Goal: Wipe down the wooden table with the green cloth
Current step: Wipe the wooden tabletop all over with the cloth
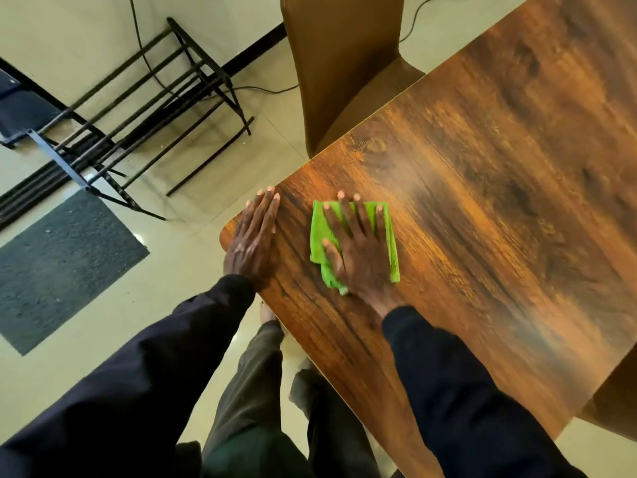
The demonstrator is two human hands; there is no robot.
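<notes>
dark sleeves (465, 391) reach forward to both hands; the right hand (358, 250) lies flat, fingers spread and straight, pressing the green cloth (319, 236) onto the wooden table (482, 201), cloth showing on either side of the palm. just left of it, apart from the cloth, the left hand (253, 239) rests flat with straight fingers on the table's corner; a tan chair (344, 63) stands beyond the fingertips.

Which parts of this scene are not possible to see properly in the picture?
All in the head view:
- Green cloth: its middle is hidden under the right hand.
- Wooden table: cut off by the top and right edges; its corner is covered by the left hand.
- Chair: its top is cut off by the upper edge, and its seat is partly hidden by the table.
</notes>
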